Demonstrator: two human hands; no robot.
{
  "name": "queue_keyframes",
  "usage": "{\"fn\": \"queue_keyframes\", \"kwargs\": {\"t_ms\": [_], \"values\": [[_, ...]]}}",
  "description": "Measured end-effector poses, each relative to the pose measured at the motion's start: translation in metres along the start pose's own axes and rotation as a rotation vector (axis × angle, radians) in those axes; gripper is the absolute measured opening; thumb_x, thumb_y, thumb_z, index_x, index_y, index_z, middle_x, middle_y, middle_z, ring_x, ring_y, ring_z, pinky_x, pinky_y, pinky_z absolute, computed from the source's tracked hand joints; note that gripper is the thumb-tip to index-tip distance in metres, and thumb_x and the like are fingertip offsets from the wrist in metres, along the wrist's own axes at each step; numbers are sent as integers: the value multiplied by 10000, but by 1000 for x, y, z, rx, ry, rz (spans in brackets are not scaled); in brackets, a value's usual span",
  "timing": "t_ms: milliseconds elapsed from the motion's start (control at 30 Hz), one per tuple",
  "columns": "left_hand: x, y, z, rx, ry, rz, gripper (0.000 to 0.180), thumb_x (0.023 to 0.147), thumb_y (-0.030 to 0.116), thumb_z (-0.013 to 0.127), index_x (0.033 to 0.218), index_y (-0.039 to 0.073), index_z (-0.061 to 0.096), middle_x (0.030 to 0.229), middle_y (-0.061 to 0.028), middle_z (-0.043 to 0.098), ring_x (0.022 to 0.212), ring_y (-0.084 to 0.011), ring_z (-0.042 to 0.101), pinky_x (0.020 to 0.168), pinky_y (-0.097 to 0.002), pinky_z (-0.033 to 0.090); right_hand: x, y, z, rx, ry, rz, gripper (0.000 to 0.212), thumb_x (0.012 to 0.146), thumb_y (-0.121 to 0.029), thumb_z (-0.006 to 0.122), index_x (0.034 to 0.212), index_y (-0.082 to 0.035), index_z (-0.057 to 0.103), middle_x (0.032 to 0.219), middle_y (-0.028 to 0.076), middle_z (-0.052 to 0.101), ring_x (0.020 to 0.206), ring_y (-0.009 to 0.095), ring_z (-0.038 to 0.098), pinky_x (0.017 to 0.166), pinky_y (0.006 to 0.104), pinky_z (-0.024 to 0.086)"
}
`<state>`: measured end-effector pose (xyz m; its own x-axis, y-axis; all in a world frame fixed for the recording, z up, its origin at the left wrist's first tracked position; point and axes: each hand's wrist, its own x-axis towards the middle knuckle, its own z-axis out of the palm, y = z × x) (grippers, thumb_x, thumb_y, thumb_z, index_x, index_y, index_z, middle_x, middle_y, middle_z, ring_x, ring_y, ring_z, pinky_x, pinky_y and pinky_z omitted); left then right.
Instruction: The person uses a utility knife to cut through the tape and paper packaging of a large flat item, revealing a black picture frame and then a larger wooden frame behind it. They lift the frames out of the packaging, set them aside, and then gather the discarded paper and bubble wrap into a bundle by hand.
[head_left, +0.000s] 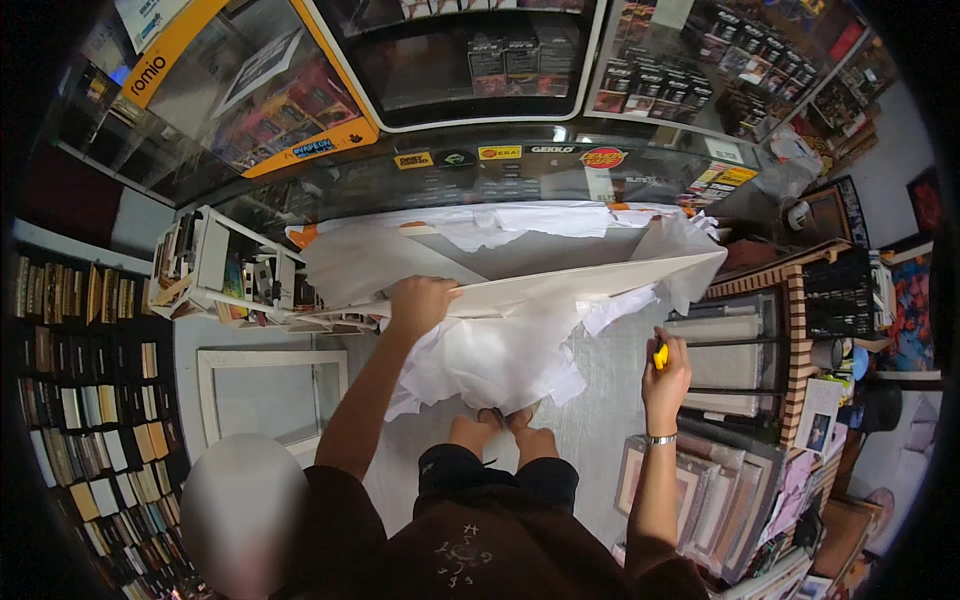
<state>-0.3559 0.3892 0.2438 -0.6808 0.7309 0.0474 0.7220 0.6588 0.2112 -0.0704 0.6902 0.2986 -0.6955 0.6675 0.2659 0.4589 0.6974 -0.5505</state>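
A large, thin white panel (600,281) stands on its long edge in front of me, slanting up to the right. My left hand (420,306) is closed over its top edge, left of the middle. Translucent wrapping (505,360) hangs down the near side, and torn white paper (535,222) lies along the far side. To the right, apart from the panel, my right hand (668,372) grips a small yellow cutter (661,355); the fingers hide part of it. The panel's lower edge is covered by the wrapping.
A glass display counter (450,185) runs across the far side. White shelving (205,255) stands at left, above a white frame (205,400) leaning there. Framed pictures (700,490) lean at right beside a striped wooden rack (793,350). Moulding samples (90,410) line the left wall.
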Motion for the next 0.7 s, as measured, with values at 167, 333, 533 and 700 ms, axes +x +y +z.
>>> {"fn": "queue_keyframes", "kwargs": {"t_ms": [167, 333, 533, 700], "values": [[-30, 17, -84, 20, -9, 84, 256, 919, 398, 658, 879, 157, 736, 741, -68, 703, 712, -278, 693, 644, -420, 522, 47, -40, -51, -27, 96, -138, 483, 816, 29, 725, 1274, -110, 656, 1213, 139, 656, 1036, 400, 657, 848, 437, 534], [-64, 51, -169, -45, 48, 67, 249, 947, 369, 629, 910, 152, 744, 757, -76, 703, 683, -309, 681, 625, -434, 514, 80, -58, -75, -120, -62, -383, 566, 742, 70, 720, 1274, -109, 656, 1270, 131, 659, 1048, 393, 664, 843, 443, 542], [-130, 91, -264, 16, 6, 21, 176, 903, 334, 682, 933, 164, 716, 749, -74, 687, 675, -295, 685, 603, -427, 513, 94, -75, -130, -70, -51, -511, 401, 712, 122, 671, 1092, -4, 646, 1056, 201, 644, 962, 412, 633, 860, 389, 518], [-221, 118, -314, -6, 24, -194, 182, 919, 318, 658, 862, 151, 704, 707, -74, 674, 690, -311, 696, 619, -453, 515, 72, -124, -164, 112, -175, -644, 281, 756, 133, 664, 1013, 45, 591, 957, 177, 601, 887, 349, 600, 832, 351, 489]]}}
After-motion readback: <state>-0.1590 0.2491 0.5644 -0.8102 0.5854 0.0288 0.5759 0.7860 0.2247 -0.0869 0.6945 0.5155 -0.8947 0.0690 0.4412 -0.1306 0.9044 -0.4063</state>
